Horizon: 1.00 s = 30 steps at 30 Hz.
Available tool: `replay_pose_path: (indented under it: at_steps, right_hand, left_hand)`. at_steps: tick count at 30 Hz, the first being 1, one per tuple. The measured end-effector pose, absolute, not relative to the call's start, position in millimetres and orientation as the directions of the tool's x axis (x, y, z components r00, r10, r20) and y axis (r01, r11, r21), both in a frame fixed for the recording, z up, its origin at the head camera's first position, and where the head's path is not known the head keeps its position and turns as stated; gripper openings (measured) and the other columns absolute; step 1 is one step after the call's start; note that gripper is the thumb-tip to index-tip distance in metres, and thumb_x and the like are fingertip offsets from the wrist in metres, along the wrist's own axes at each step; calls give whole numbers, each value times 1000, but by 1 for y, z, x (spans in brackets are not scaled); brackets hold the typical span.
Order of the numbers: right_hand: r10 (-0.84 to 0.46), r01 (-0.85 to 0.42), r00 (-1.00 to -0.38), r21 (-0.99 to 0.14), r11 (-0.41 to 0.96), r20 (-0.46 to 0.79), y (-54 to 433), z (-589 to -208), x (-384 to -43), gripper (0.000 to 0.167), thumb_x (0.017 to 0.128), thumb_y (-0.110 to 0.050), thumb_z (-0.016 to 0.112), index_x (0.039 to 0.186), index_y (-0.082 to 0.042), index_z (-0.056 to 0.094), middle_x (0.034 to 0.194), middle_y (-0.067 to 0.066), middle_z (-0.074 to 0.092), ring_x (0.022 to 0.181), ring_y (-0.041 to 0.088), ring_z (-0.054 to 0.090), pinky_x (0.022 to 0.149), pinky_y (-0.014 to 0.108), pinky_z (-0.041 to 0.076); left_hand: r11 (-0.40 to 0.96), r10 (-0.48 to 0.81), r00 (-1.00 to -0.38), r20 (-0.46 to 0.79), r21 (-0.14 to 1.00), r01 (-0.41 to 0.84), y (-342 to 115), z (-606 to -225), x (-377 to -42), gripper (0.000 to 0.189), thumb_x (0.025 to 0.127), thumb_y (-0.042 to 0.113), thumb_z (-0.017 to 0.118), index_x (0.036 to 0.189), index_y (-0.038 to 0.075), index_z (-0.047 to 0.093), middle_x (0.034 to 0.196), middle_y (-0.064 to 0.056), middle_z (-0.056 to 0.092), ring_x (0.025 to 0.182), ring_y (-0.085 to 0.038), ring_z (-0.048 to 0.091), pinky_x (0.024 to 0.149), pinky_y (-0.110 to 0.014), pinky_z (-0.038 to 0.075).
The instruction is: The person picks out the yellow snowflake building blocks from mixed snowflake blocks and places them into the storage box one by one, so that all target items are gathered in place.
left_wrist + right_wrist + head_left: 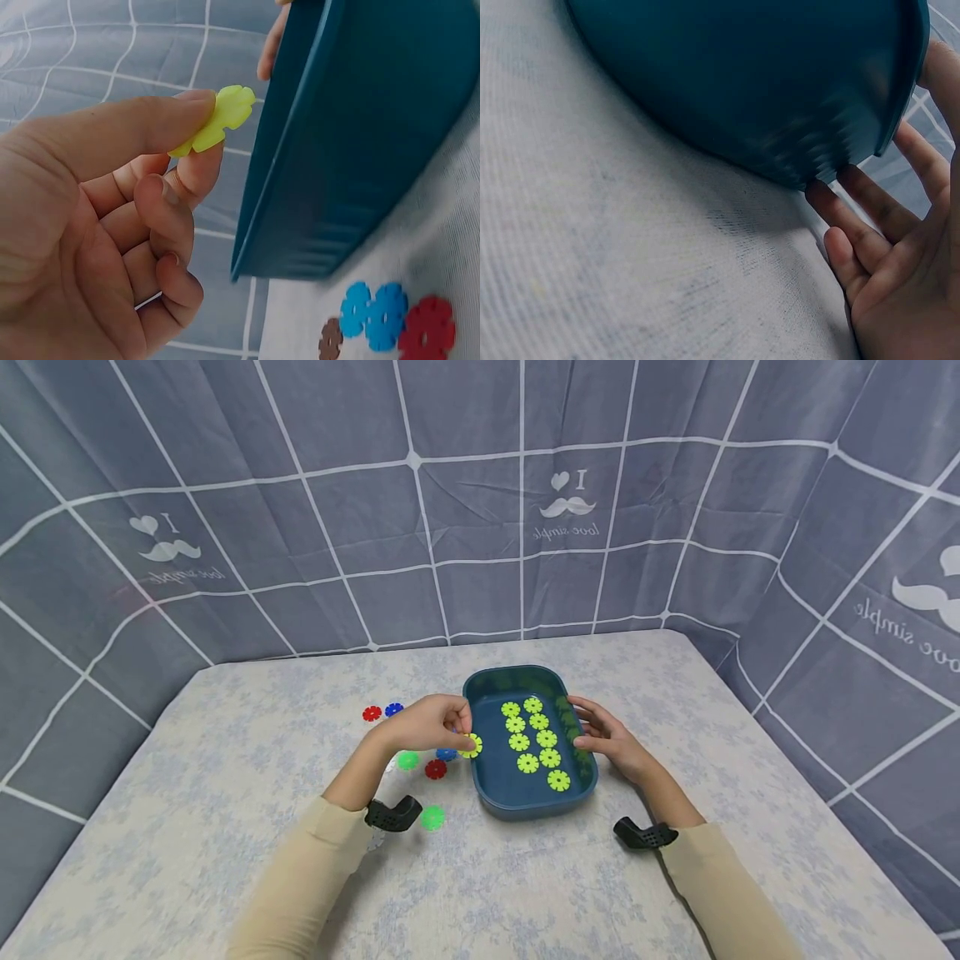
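Observation:
My left hand (431,724) pinches a yellow-green snowflake disc (225,116) between thumb and index finger, its other fingers curled in towards the palm. Hand and disc are at the left rim of a dark teal plastic basin (517,806), with the disc above rim height in the left wrist view. Several discs of the same yellow-green (547,738) lie flat in two rough rows on the basin's floor. At the basin's right side, my right hand (609,743) holds the edge, thumb and index finger at the rim and other fingertips against the outer wall (802,142).
Left of the basin lie loose snowflake discs: red (436,769), blue (394,710), green (432,817) and a brown one (331,339). A pale floral cloth covers the table (555,893). A grey-blue checked curtain (480,510) hangs behind it and along both sides.

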State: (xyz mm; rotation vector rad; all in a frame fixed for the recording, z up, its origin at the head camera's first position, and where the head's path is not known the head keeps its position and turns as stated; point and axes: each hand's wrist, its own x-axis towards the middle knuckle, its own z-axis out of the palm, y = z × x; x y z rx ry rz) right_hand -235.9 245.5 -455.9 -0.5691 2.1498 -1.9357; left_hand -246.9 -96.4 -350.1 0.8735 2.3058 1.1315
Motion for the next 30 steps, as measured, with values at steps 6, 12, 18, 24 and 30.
replay_pose_path:
  at_steps: [6,12,18,24,30]
  right_hand:
    - [-404,-157,-908,-985,72,115,246,-456,-236,71,91,-5,60,154,-8,26,151,26,28,125,39,45,90,30,48]
    - [-410,-165,-904,-984,69,123,247,-457,-236,71,92,-7,61,154,-9,26,151,26,28,126,40,45,90,30,48]
    - [-415,-167,-901,-984,68,124,247,-456,-236,72,92,-8,62,154,-8,25,151,27,27,127,42,43,90,30,48]
    - [-411,-160,-904,-985,72,117,246,-455,-236,71,92,-5,60,154,-8,25,151,27,28,128,44,42,90,30,48]
    - [-411,-157,-904,-985,70,115,246,-455,-235,71,92,-7,61,154,-8,26,151,26,28,127,41,43,90,30,48]
  left_hand:
    - [458,718,-690,-95,811,364,-81,-350,-246,19,84,10,76,85,6,57,76,-3,61,69,-21,57,64,-32,49]
    - [438,744,-664,-72,803,404,-68,-349,-244,19,84,9,76,83,6,57,73,-2,60,67,-17,55,63,-30,49]
    - [440,757,-650,-72,791,425,-58,-353,-244,19,84,9,76,84,6,57,73,-1,59,67,-15,54,64,-28,48]
    - [442,762,-643,-80,790,425,-52,-359,-245,19,84,10,76,86,6,58,74,-1,60,67,-15,55,62,-27,48]
    - [430,773,-629,-83,797,424,-45,-368,-247,20,84,10,77,86,5,57,73,-1,60,66,-15,55,62,-27,48]
